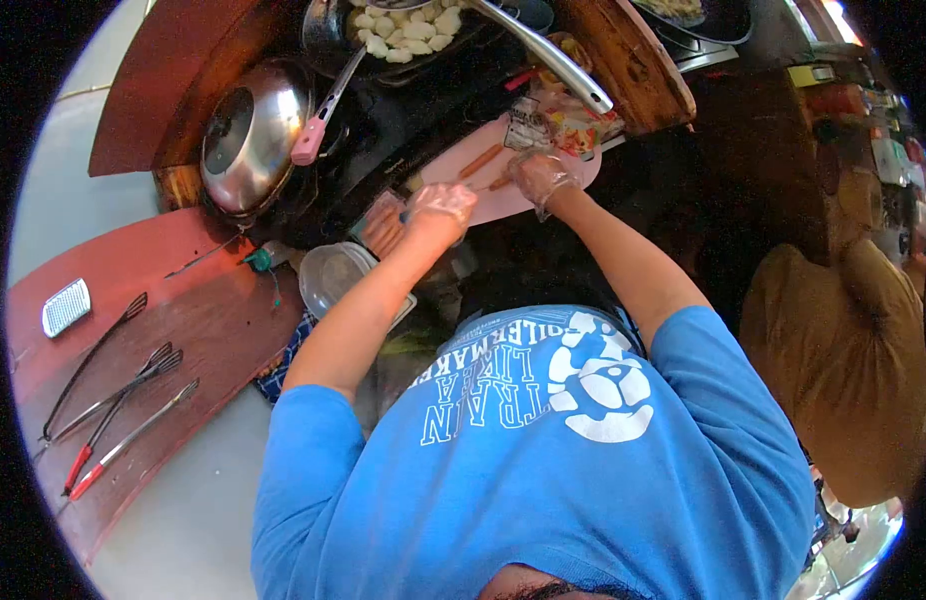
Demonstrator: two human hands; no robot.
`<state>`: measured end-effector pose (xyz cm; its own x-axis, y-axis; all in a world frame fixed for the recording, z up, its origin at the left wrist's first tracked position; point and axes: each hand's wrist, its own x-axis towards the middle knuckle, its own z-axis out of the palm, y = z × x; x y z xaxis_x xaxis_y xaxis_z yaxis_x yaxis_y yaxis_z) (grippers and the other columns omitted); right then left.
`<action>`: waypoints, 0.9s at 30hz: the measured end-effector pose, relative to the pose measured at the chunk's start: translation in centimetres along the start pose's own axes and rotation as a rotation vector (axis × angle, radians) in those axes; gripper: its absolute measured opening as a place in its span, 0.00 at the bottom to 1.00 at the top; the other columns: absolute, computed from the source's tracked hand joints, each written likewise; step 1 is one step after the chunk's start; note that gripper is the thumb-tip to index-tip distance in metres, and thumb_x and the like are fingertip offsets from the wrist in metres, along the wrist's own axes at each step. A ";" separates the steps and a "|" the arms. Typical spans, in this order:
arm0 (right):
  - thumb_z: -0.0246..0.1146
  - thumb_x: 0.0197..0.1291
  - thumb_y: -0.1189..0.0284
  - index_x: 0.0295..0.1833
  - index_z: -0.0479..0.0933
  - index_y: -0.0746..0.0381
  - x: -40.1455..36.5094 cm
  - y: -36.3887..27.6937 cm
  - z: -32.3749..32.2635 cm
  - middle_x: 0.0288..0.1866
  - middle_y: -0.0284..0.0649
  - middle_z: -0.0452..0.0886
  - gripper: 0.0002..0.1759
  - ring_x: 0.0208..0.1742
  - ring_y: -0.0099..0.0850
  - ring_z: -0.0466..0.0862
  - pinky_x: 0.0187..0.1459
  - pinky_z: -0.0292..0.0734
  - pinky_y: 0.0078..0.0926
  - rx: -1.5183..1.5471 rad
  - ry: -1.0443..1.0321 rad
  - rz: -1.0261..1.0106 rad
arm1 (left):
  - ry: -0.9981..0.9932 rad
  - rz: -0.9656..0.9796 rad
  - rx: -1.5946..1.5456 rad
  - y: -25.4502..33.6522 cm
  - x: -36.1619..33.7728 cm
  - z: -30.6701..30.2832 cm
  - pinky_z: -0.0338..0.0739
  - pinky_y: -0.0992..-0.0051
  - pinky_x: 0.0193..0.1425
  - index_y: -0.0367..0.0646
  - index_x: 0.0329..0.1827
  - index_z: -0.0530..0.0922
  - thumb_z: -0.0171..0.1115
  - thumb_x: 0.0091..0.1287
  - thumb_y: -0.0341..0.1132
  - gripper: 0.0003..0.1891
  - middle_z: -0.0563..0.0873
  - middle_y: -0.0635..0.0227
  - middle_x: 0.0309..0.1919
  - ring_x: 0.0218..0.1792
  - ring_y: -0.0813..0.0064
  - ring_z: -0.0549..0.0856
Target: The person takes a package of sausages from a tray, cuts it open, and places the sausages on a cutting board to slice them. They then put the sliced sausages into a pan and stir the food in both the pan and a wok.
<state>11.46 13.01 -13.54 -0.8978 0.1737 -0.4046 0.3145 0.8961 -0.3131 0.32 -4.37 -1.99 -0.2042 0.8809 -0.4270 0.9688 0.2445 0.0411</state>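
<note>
While the blue cotton shirt (543, 470) shows white print upside down, "TRAIN LIKE A" over a partly hidden "OILERMAKE", both hands work in crinkled clear plastic gloves. The left hand (441, 206) hangs at the left end of the flat pink cutting board (503, 205), fingers loosely bent, just beside an open tray of sausages (383, 226); I cannot tell whether it grips anything. The right hand (543, 176) rests on the board's far edge with fingers curled down next to a thin sausage (480, 160); its hold is unclear too. A printed plastic packet (555, 120) lies at the board's far right corner, its lettering too small to read. A domed steel lid (248, 135) shines on the left.
</note>
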 end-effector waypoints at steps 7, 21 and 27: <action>0.56 0.60 0.72 0.42 0.78 0.63 -0.6 0.4 1.0 0.43 0.53 0.83 0.09 0.47 0.48 0.85 0.49 0.82 0.44 0.018 0.256 -0.181 | 0.170 -0.404 -0.315 -2.6 -2.6 1.6 0.81 0.58 0.45 0.42 0.37 0.84 0.60 0.66 0.42 0.12 0.88 0.53 0.37 0.39 0.54 0.87; 0.67 0.58 0.74 0.46 0.81 0.63 -9.6 -2.9 -10.7 0.36 0.37 0.85 0.10 0.41 0.30 0.85 0.45 0.81 0.33 1.267 0.254 -0.081 | 0.392 -0.222 -0.953 4.3 -0.8 -0.9 0.74 0.63 0.29 0.38 0.31 0.85 0.70 0.61 0.49 0.19 0.82 0.51 0.20 0.20 0.58 0.79; 0.71 0.58 0.74 0.44 0.78 0.61 -12.2 -2.1 -8.4 0.39 0.36 0.82 0.11 0.40 0.28 0.83 0.45 0.83 0.30 1.783 0.272 0.271 | 0.433 -0.176 -1.034 8.8 -0.7 -3.6 0.73 0.61 0.30 0.40 0.41 0.86 0.66 0.67 0.45 0.15 0.81 0.51 0.21 0.21 0.59 0.80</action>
<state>19.19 12.44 -0.76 -0.7340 0.4415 -0.5161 0.1956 -0.5902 -0.7832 8.52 -1.36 1.94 -0.5523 0.8180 -0.1606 0.3817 0.4194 0.8236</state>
